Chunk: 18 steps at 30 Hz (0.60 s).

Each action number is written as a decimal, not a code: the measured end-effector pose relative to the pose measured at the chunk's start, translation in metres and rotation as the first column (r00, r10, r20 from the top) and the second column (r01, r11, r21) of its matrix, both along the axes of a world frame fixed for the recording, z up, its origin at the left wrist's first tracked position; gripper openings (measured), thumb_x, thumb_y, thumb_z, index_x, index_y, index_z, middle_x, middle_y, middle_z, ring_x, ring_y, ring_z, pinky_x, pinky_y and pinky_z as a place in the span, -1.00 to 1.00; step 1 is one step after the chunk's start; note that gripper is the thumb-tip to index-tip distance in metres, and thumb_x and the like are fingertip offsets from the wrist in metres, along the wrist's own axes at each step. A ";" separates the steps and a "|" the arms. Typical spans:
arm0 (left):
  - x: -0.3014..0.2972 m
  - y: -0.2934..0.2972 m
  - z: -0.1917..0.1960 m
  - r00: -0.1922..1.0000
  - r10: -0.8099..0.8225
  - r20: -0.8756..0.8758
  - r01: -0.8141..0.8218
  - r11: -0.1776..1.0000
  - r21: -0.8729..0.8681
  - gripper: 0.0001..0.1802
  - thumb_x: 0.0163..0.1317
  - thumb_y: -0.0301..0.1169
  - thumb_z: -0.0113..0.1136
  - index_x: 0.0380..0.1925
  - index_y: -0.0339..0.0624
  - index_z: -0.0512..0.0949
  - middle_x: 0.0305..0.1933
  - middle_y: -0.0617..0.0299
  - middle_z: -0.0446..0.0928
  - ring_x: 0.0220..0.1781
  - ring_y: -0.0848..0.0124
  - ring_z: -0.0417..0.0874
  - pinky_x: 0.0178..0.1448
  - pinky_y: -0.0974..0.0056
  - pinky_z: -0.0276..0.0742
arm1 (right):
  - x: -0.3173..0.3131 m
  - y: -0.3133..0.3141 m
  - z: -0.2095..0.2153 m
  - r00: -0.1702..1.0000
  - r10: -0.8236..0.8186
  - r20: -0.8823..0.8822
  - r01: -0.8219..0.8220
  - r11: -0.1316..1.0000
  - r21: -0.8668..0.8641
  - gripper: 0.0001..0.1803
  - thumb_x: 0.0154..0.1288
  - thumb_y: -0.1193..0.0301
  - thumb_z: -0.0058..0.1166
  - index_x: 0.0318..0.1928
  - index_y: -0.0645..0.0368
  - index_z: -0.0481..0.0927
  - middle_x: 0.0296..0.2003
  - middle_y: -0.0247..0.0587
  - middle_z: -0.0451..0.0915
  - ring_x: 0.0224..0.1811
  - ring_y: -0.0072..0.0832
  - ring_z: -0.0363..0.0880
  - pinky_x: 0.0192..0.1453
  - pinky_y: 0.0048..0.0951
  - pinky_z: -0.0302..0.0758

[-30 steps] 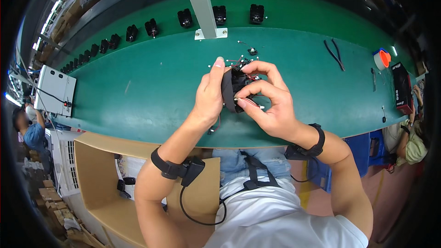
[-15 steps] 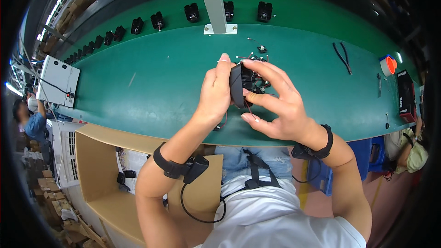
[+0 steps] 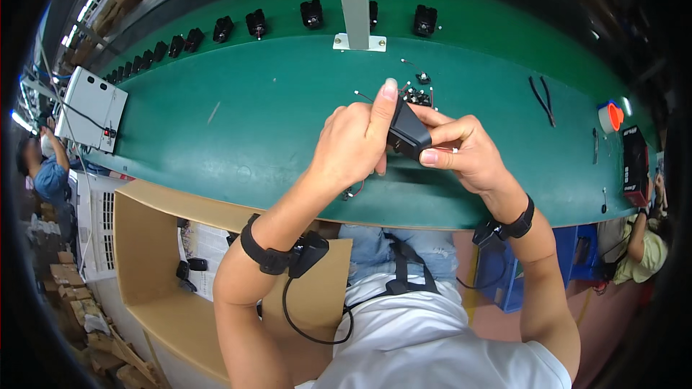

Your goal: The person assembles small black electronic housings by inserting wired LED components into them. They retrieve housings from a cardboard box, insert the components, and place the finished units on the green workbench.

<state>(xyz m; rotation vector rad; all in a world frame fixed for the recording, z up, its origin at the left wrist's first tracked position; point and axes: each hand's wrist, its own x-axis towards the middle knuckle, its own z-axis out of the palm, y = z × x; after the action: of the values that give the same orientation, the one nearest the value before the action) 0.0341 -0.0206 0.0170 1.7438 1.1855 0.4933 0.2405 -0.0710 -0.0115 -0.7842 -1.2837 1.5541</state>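
The black, angular, smooth-faced plastic housing (image 3: 411,130) is held in the air over the long green work surface (image 3: 252,151), near its front edge. The left hand (image 3: 351,138) grips it from the left, thumb along the upper edge; its other fingers are partly hidden. The right hand (image 3: 467,150) is closed on the right end, pinching the lower corner between thumb and fingers. A thin reddish wire with a white plug (image 3: 455,150) shows at the right thumb; whether it is pinched cannot be told. Small black wired parts (image 3: 418,97) lie just beyond the housing. In this inspector's judgement, sound handling calls for a steady left grip, light right-hand pressure at the corner, and the wire guided clear of the edges, neither pulled nor trapped. The housing's inner side faces away and cannot be inspected.
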 end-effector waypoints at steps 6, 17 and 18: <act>-0.037 0.012 0.014 0.999 0.038 -0.039 -0.032 0.991 0.132 -0.22 0.47 0.22 -0.18 -0.41 -0.33 0.64 -0.51 0.10 0.66 -0.46 0.37 0.69 -0.27 0.27 0.59 | 0.023 0.033 0.024 0.835 -0.332 0.438 0.066 0.852 0.520 -0.71 0.09 0.41 0.44 -0.14 0.21 0.79 0.21 0.06 0.56 0.21 -0.23 0.53 0.25 -0.24 0.45; -0.338 -0.092 -0.042 0.548 0.827 -0.130 -0.388 0.388 0.836 -0.83 0.19 -0.40 0.31 -0.28 -0.24 0.57 -0.29 0.00 0.63 -0.20 0.07 0.68 -0.04 0.14 0.61 | 0.148 0.177 -0.045 0.057 -0.658 0.751 -0.033 0.751 0.660 -0.61 0.20 0.20 0.29 -0.03 0.13 0.77 0.30 -0.05 0.51 0.33 -0.12 0.49 0.40 -0.21 0.39; -0.326 -0.087 -0.047 0.658 0.747 -0.093 -0.096 0.206 0.974 -0.82 0.10 -0.43 0.31 -0.31 -0.25 0.57 -0.22 -0.04 0.58 -0.15 -0.02 0.61 0.03 0.07 0.57 | 0.167 0.185 -0.054 0.048 -0.638 0.768 0.022 0.770 0.638 -0.62 0.24 0.19 0.27 0.01 0.09 0.76 0.32 -0.08 0.49 0.34 -0.14 0.48 0.41 -0.21 0.37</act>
<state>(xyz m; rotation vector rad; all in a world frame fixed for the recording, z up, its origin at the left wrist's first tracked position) -0.2917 -0.1072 -0.0300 2.6211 2.2054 1.3072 0.4075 0.1135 -0.0655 -1.7860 -2.0433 -0.0327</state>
